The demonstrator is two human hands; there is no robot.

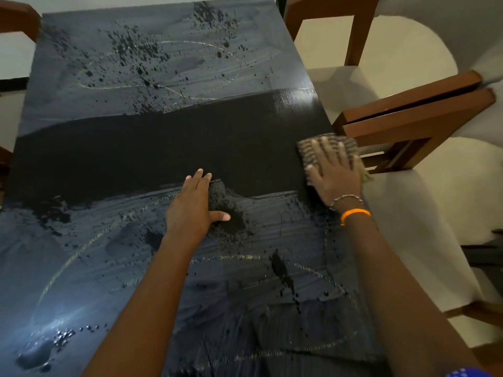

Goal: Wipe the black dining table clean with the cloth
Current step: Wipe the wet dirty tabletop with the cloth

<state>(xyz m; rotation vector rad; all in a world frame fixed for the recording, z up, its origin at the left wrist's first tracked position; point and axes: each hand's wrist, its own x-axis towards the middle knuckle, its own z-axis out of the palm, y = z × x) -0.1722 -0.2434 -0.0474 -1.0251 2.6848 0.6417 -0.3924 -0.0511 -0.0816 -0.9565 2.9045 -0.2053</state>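
The black dining table (136, 159) fills the head view, dusty grey with dark splashes and faint ring marks. A clean darker band runs across its middle. My right hand (334, 172) lies flat with spread fingers on a striped cloth (310, 151) at the table's right edge; part of the cloth hangs over the edge. My left hand (194, 205) rests flat on the table near its middle, fingers straight, thumb out, beside a dark wet patch (231, 213).
Brown wooden chairs stand close to the right edge (408, 118) and at the far right corner (353, 23). Another chair part shows at the far left corner (16, 17). Water droplets (62, 336) sit near the front left. Pale floor lies on the right.
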